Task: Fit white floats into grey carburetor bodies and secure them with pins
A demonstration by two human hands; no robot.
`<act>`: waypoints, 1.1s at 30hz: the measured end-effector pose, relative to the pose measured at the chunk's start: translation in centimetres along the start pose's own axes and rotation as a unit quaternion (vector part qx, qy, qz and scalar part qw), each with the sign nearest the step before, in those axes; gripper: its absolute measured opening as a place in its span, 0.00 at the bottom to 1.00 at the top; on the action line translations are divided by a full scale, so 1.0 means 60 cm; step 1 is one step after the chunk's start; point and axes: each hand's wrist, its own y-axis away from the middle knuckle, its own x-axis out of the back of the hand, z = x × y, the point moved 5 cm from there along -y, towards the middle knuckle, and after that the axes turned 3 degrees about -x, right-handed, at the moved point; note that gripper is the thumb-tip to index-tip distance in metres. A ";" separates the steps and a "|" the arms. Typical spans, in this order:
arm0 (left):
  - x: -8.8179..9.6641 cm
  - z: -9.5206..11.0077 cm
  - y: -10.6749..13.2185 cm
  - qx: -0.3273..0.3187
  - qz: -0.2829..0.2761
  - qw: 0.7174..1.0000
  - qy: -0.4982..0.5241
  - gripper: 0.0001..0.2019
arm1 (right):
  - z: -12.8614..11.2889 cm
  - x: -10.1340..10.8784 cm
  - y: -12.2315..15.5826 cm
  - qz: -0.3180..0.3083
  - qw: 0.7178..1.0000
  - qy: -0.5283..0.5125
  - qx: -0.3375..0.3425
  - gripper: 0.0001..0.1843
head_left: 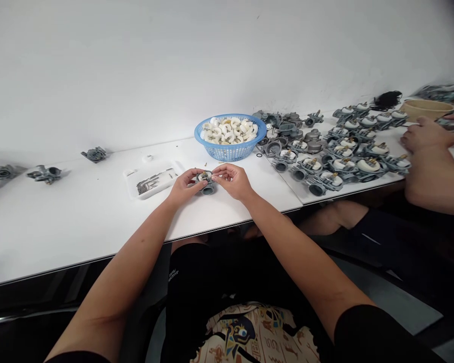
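Dozens of die-cast carburetors [344,169] crowd the right end of a long white table [98,227], and a co-worker's hands [426,136] reach in at the right edge, cut off by the frame, with whatever they hold blurred. A blue plastic basket [230,157] of white curved pieces [229,130] sits just behind the person's hands. Between the curled left hand [185,185] and right hand [231,180], one carburetor [208,187] is pinched by the fingertips, which hide most of its top; whether it touches the table is hard to tell. Nearby lies a small white tray [151,182] of thin metal parts, too small to identify.
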 end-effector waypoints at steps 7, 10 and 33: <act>-0.002 0.004 0.002 0.015 -0.005 1.000 0.023 0.24 | 0.006 -0.001 0.000 -0.003 1.000 -0.015 -0.010 0.17; -0.003 0.000 0.001 0.013 -0.007 0.999 0.040 0.23 | 0.014 -0.002 0.001 -0.009 0.999 -0.029 -0.032 0.20; 0.002 0.032 0.002 -0.064 0.034 0.997 0.001 0.21 | 0.004 -0.001 0.005 -0.004 0.999 -0.017 -0.032 0.19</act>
